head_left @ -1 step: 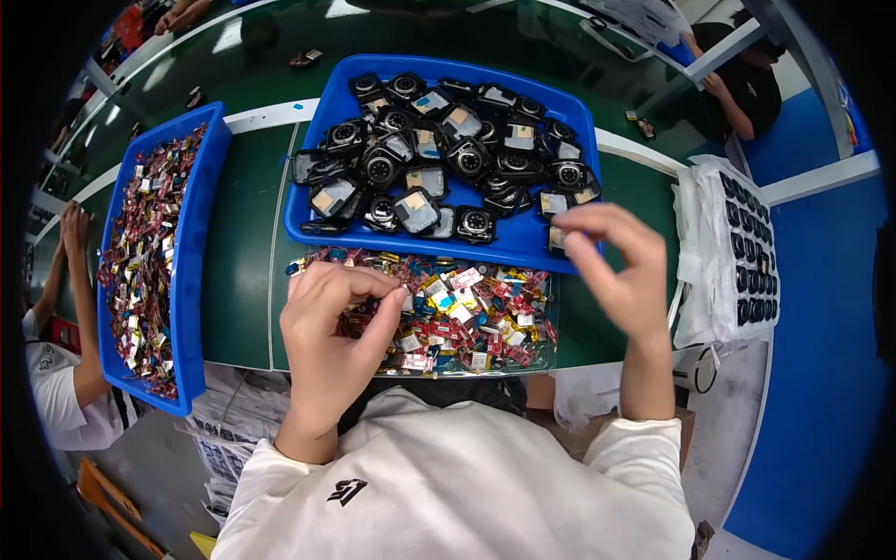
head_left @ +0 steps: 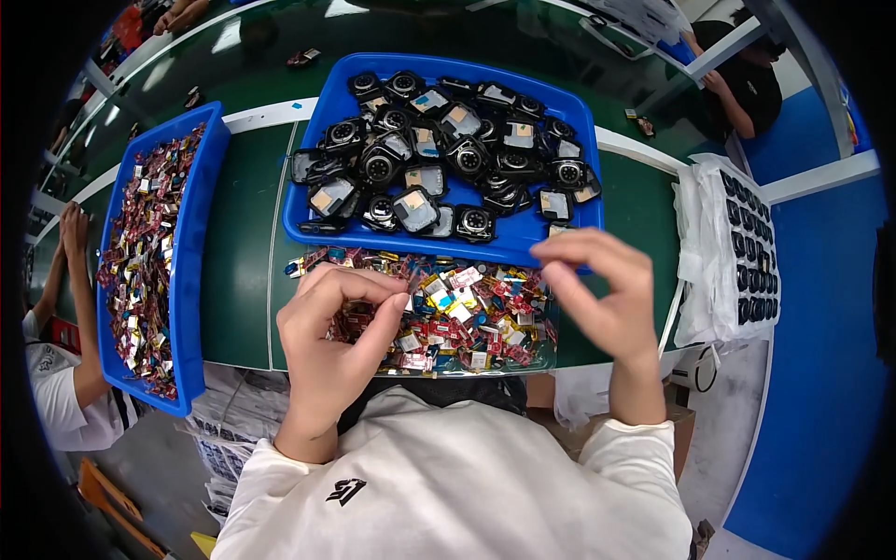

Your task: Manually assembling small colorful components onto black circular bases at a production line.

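My left hand [head_left: 329,322] is closed in a pinch over the left part of a shallow clear tray [head_left: 549,359]. A small thing seems to show at its fingertips, too small to name. The tray holds a heap of small flat parts [head_left: 457,308] in red, yellow, white and blue. My right hand [head_left: 605,294], slightly blurred, hovers by the right front edge of a large blue tray [head_left: 429,248], its thumb and forefinger apart and nothing visible between them. In that tray lie many black smartwatch cases [head_left: 471,159], some showing round backs, others grey and tan insides.
A long blue bin [head_left: 191,271] of similar small parts stands at the left. White-wrapped trays of dark watch-like pieces [head_left: 747,243] sit at the right. Other people work at the left [head_left: 70,271] and far right [head_left: 742,84]. The green table [head_left: 243,252] lies under everything.
My right hand has moved left and slightly nearer to me, away from the blue tray's right front corner. My left hand stays almost in place, still pinched.
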Action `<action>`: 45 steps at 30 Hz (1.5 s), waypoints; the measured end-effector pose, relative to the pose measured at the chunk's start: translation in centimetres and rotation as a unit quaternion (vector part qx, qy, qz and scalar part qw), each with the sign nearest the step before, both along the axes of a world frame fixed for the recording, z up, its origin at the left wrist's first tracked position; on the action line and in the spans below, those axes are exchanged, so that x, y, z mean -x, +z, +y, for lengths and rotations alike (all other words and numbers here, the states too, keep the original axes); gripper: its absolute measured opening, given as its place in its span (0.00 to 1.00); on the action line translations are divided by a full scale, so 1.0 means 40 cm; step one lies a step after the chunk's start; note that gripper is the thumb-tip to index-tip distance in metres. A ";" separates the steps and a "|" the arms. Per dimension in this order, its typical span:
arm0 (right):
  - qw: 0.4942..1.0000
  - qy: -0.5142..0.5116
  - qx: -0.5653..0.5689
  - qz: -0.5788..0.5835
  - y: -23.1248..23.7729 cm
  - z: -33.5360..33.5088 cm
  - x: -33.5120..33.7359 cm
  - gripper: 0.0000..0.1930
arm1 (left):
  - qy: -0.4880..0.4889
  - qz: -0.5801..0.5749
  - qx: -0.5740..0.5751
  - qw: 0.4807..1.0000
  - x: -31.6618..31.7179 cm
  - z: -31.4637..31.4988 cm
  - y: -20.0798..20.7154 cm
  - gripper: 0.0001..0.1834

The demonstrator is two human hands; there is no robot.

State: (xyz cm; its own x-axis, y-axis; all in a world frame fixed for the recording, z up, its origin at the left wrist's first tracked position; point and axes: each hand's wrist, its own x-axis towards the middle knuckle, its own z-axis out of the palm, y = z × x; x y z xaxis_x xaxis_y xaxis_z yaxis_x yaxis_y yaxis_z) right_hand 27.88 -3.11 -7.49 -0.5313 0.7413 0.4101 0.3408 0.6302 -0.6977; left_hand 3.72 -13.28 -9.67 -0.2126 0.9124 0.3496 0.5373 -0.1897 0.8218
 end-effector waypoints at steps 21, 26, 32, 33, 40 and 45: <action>0.917 0.092 0.244 0.303 -0.080 -0.147 0.144 0.17 | -0.105 -0.339 0.053 0.933 -0.037 -0.017 0.000 0.17; 0.940 0.084 0.186 0.274 -0.072 -0.127 0.126 0.15 | -0.142 -0.345 0.045 0.927 -0.030 -0.015 0.003 0.17; 0.972 0.068 0.112 0.194 -0.057 -0.111 0.096 0.17 | -0.171 -0.249 0.067 0.951 -0.012 -0.012 0.012 0.20; 0.972 0.069 0.113 0.194 -0.054 -0.111 0.098 0.17 | -0.170 -0.248 0.067 0.951 -0.011 -0.013 0.015 0.20; 0.965 0.043 0.036 0.255 -0.081 -0.130 0.138 0.22 | -0.090 -0.112 -0.066 0.987 -0.022 -0.006 0.009 0.14; 0.953 0.028 -0.243 0.181 -0.101 -0.140 0.163 0.22 | -0.103 -0.132 -0.032 0.985 -0.033 -0.014 -0.004 0.10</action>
State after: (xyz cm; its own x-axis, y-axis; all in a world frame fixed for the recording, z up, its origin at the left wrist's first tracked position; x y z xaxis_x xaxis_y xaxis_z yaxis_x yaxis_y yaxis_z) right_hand 21.37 -8.72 -11.55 -0.3237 0.3917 0.8613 0.0889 0.9188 -0.3845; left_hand 5.03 -13.85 -9.81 -0.1152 0.9240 0.3647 0.2515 -0.3281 0.9106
